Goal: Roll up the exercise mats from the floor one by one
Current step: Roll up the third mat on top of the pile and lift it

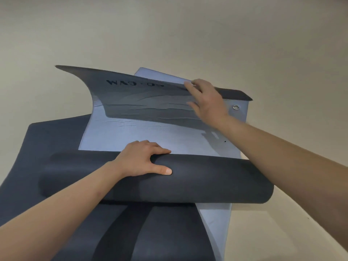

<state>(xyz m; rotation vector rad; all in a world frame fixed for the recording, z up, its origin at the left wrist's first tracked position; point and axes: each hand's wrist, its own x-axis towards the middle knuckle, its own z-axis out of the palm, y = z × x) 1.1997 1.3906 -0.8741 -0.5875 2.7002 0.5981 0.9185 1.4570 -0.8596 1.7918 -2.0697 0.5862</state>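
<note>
- Right in the middle, the top exercise mat (pixel 150 132) is partly wound: a thick dark roll (pixel 207 178) lies crosswise, with its pale blue-grey inner face stretching away beyond it.
- Left hand (pixel 143 159) sits on the roll, a little left of its middle. The fingers drape over the roll's top toward the far side and the thumb stretches along the near face, so the hand clasps the curve.
- Beyond the roll, the mat's free end (pixel 143 98) is lifted off the floor and bows upward, its left corner peaking highest.
- Right hand (pixel 205 102) has that free end at its right side, fingers hooked over the far edge. Whether the thumb pinches from underneath, I can't tell.
- Dark lettering (pixel 120 82) runs along the raised end, upside down from here and blurred.
- Under the roll, 2 more mats show: a dark mat (pixel 47 140) spreads out to the left and toward the viewer, and a pale blue mat (pixel 216 223) pokes out near-right of the roll.
- Far right beyond the roll, a metal eyelet (pixel 236 107) sits in a pale corner, just below a dark edge.
- Beige floor (pixel 169 34) all around the roll.
</note>
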